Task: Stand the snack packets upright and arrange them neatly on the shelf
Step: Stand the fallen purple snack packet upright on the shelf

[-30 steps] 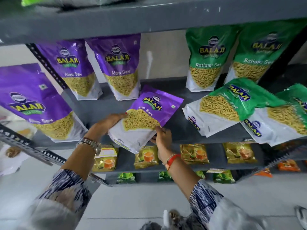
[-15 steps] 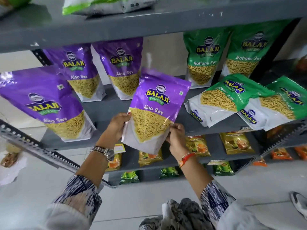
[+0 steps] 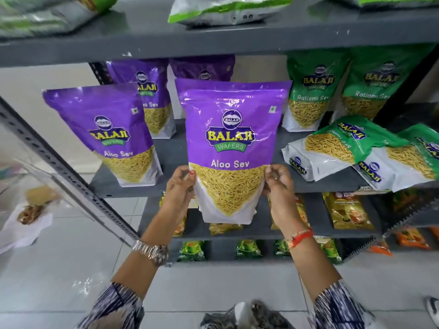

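Note:
I hold a purple Aloo Sev packet (image 3: 231, 138) upright in front of the grey shelf (image 3: 173, 153), its bottom hanging below the shelf's front edge. My left hand (image 3: 179, 186) grips its left side and my right hand (image 3: 276, 184) grips its right side. Another purple packet (image 3: 104, 131) stands upright at the shelf's left front. Two more purple packets (image 3: 152, 91) stand at the back, one mostly hidden behind the held packet. Two green Ratlami Sev packets (image 3: 311, 91) stand at the back right. Two green packets (image 3: 332, 148) lie flat at the right front.
A slotted metal upright (image 3: 59, 167) slants across the left. The shelf above (image 3: 213, 36) carries lying green-and-white packets. Lower shelves (image 3: 261, 231) hold small yellow, green and orange packets. Tiled floor lies below, with paper and scraps (image 3: 26, 217) at the left.
The purple packet went from lying tilted on the shelf to being held upright and facing me. Both hands shifted to its lower sides. The camera moved closer.

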